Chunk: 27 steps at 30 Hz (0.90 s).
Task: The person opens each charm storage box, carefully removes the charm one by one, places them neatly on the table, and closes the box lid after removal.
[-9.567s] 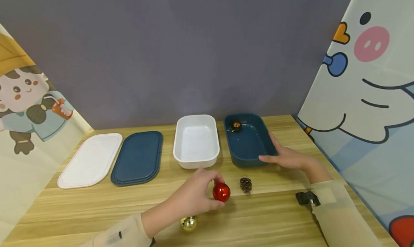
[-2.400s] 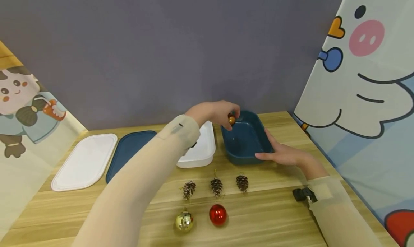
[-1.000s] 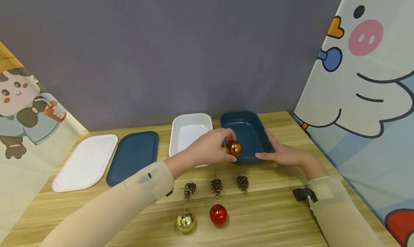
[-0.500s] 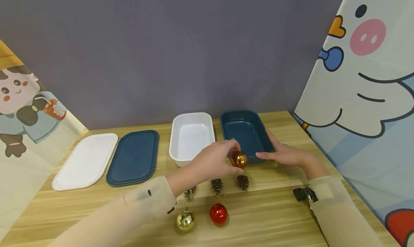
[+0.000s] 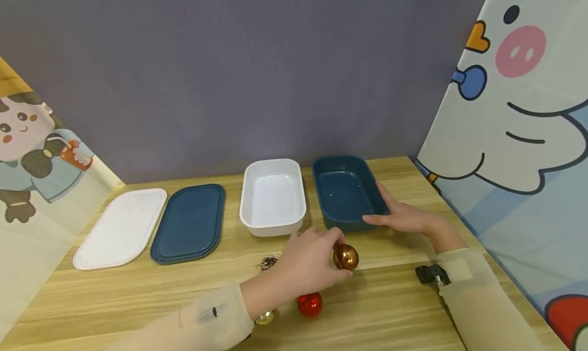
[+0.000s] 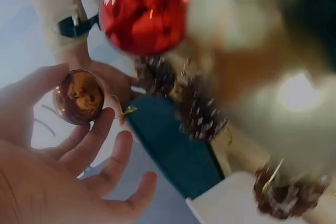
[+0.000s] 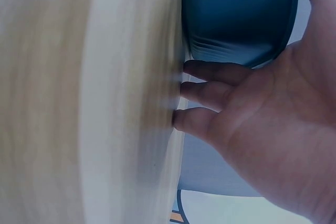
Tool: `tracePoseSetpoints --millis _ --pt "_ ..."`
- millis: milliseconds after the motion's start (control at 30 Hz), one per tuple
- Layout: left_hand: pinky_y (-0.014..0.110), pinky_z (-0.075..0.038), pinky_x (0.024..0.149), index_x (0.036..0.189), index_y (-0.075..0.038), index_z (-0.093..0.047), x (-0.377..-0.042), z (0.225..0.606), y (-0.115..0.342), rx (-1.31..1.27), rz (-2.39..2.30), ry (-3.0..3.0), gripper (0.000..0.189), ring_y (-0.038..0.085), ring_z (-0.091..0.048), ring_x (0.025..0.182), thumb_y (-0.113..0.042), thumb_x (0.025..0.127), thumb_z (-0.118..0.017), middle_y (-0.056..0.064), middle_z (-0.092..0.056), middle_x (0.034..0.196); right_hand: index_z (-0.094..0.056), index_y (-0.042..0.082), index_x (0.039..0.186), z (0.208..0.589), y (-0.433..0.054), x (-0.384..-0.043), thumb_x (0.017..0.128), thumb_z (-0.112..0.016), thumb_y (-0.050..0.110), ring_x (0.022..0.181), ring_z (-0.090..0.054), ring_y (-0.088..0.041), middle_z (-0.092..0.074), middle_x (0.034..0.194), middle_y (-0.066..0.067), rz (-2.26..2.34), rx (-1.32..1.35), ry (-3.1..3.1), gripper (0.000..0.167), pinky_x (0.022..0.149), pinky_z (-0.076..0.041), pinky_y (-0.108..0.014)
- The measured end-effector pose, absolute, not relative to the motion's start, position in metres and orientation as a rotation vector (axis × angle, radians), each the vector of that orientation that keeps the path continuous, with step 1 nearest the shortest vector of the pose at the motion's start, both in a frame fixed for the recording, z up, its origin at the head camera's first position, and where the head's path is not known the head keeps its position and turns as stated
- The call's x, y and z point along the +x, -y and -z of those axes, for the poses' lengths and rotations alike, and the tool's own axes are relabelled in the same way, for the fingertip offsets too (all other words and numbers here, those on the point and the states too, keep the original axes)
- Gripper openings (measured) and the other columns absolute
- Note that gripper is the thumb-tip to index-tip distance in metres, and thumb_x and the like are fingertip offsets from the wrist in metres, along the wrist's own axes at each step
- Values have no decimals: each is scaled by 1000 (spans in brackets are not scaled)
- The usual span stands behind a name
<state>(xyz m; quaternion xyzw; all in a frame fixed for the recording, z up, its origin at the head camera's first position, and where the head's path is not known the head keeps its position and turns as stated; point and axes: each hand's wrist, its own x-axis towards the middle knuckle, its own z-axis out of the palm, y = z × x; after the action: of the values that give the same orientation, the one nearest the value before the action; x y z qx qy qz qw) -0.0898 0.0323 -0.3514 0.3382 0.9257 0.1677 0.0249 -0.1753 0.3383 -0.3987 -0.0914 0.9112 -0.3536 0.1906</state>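
A grey wall backs your wooden table. From the left lie a white lid, a blue lid and a white box. Your left hand pinches the copper ball at its right, between thumb and fingertips, on the near side of the blue box. Your right hand, thumb and fingers spread, touches that box's near right corner.

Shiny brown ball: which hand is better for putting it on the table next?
Probably the left hand: it pinches the shiny brown ball, in front of the dark blue box. The right hand rests against that box instead.
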Motion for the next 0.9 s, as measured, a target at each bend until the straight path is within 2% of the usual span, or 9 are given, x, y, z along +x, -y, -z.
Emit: tracePoseSetpoints --millis 233,367,533,767,900 --pt "46 -52 89 125 -24 -71 -71 361 -32 979 -421 -2858 58 21 -69 107 -59 81 -88 -10 -79 107 31 24 165 399 -340 -176 100 -64 63 160 -9 -60 16 177 -24 971 -260 -2573 122 121 -24 -80" --pt "46 -51 89 122 -26 -72 -65 365 -35 968 -383 -2852 59 21 -67 104 -62 79 -88 -10 -79 106 31 25 165 400 -340 -176 100 -64 63 160 -8 -60 16 178 -23 975 -263 -2572 122 121 -23 -80" --pt "51 -51 95 123 -28 -71 -59 372 -38 965 -344 -2829 60 21 -67 107 -63 78 -88 -14 -78 107 31 26 165 400 -340 -176 100 -64 63 160 -8 -60 17 178 -22 974 -263 -2572 121 121 -24 -80" --pt "55 -51 95 122 -30 -70 -55 379 -40 999 -298 -2817 58 18 -66 105 -63 78 -89 -16 -78 105 31 25 165 399 -339 -176 100 -65 62 161 -6 -59 18 178 -21 986 -267 -2560 122 122 -23 -80" --pt "53 -51 94 122 -30 -70 -55 381 -42 1001 -278 -2806 59 19 -65 106 -63 77 -89 -15 -78 108 30 24 166 399 -339 -176 99 -66 62 161 -4 -58 18 178 -21 997 -263 -2556 123 123 -21 -80"
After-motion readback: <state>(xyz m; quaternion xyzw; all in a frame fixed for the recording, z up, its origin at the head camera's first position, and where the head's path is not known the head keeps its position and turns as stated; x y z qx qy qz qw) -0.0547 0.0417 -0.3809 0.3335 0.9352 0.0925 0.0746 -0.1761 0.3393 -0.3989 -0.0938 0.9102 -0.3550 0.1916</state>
